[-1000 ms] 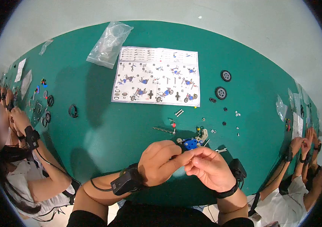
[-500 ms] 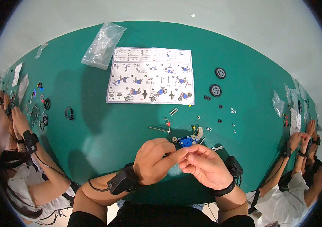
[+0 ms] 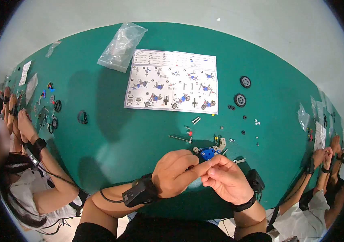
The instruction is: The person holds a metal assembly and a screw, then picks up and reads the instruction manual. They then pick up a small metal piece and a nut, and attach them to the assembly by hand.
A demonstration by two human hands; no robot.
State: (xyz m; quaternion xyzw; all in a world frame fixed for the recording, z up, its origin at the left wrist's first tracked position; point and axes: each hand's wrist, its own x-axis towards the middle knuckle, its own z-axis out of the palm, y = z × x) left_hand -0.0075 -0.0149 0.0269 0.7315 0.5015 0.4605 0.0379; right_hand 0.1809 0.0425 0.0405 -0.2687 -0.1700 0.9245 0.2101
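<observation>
Between your pinched fingertips (image 3: 204,166), left hand (image 3: 176,171) met right hand (image 3: 226,179) over something too small to identify; just beyond them lay the blue assembly (image 3: 210,152), so you did well keeping low.

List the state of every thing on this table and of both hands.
left hand: fingertips pinched against the right, contents hidden
right hand: fingers curled, pinching
blue assembly: part-built, lying on the table
instruction sheet: unfolded, flat
plastic bag: crumpled; open or shut, cannot tell
two wheels: loose, lying flat
</observation>
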